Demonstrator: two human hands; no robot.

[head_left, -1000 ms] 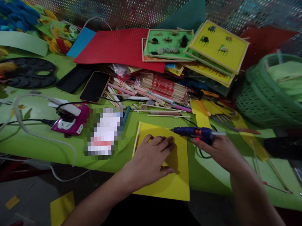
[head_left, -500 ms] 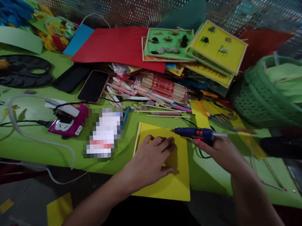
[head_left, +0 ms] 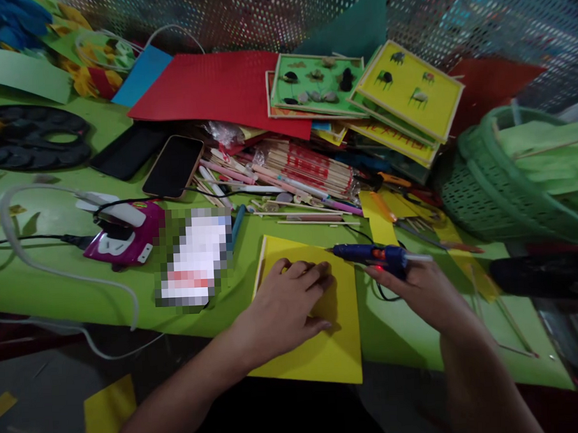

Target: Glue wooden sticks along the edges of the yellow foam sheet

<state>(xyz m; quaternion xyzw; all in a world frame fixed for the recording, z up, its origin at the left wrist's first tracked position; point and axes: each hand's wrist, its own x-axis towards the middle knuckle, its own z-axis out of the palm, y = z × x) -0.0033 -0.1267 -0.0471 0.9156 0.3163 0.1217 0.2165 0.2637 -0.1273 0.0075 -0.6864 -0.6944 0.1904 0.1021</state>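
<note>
My left hand [head_left: 286,303] lies flat, fingers together, on a yellow sheet of card [head_left: 324,355] at the near edge of the green table [head_left: 57,290]. A thin wooden stick [head_left: 259,267] runs along the card's left edge. My right hand [head_left: 424,290] grips a blue glue gun [head_left: 373,254] with a red light lit on it. Its nozzle points left, over the card's top right edge, just beyond my left fingertips.
A green basket [head_left: 489,188] stands at the right. Behind the card lie bundles of sticks [head_left: 310,167], framed yellow and green craft boards [head_left: 408,90], red card [head_left: 216,89], two phones [head_left: 174,166] and a magenta device [head_left: 127,239] with cables. Yellow scraps [head_left: 108,412] lie on the floor.
Both hands and the glue gun keep their place on the card. Only the view has drifted slightly, so everything sits a little further left.
</note>
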